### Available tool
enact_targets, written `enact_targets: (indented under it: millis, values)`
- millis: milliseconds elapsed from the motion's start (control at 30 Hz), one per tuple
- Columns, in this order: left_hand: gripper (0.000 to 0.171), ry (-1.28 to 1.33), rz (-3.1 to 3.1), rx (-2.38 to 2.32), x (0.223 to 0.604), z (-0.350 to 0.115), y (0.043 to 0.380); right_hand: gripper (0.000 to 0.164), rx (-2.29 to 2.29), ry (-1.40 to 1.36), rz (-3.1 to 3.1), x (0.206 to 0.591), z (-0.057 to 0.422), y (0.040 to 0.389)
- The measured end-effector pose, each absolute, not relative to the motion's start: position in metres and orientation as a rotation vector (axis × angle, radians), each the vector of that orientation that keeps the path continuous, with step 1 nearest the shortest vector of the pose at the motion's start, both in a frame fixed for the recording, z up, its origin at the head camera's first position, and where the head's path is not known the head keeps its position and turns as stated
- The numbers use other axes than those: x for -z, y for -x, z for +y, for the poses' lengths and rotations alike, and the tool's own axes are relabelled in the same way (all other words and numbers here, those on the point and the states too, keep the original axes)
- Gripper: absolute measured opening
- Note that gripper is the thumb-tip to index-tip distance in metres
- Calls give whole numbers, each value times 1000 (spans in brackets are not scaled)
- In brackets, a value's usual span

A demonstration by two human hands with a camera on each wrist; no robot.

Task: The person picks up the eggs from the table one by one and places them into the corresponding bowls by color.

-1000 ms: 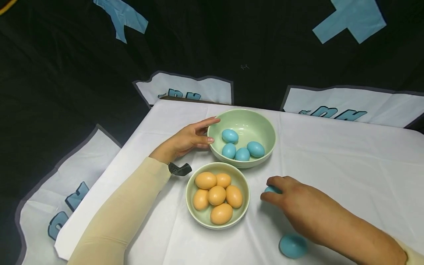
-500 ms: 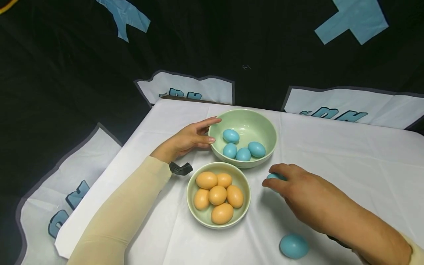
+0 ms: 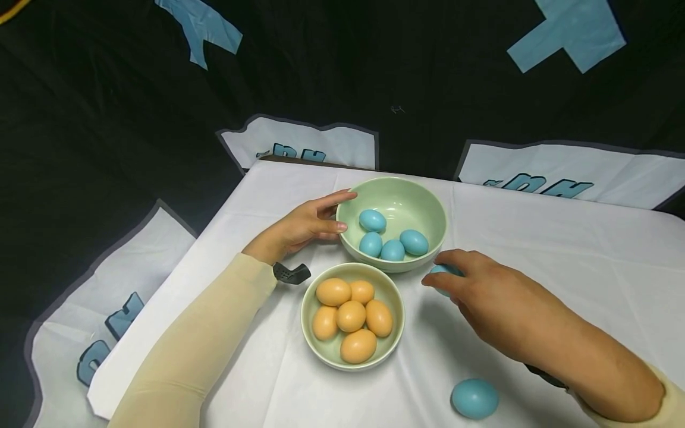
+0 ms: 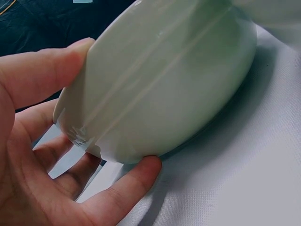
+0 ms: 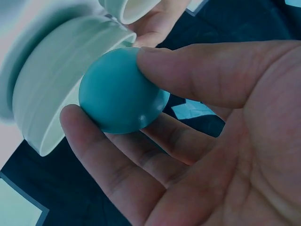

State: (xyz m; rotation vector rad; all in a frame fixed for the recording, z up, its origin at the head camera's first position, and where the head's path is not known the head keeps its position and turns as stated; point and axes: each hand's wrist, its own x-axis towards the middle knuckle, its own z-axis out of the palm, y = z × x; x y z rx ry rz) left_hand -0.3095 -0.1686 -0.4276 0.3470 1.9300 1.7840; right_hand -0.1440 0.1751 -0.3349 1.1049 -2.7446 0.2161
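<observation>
A large pale-green bowl (image 3: 407, 205) holds several blue eggs (image 3: 414, 242) and stands at the back of the table. Around its left side, my left hand (image 3: 307, 224) holds the bowl, with fingertips at the rim and against the outer wall; the left wrist view shows its thumb (image 4: 70, 61) on the edge. My right hand (image 3: 489, 297) pinches a blue egg (image 5: 120, 94) between thumb and fingers, above the cloth just off the large bowl's front right. Another blue egg (image 3: 474, 399) lies on the cloth nearer the front.
A smaller green bowl (image 3: 396, 342) full of several orange eggs (image 3: 351, 316) stands in front of the large one. White cloth (image 3: 562, 255) covers the table. Behind it hangs a black backdrop (image 3: 342, 65) with blue tape pieces (image 3: 569, 35).
My right hand has risen and moved away from me with the blue egg, closer to the large bowl's front right. The left hand and both bowls stay where they were.
</observation>
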Motion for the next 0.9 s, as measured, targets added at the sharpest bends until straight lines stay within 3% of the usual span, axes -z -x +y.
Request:
enact_targets:
  millis: [900]
  values:
    - [76, -357, 1912, -1800, 429, -169, 311, 49, -276, -1085, -2777, 310, 156, 185]
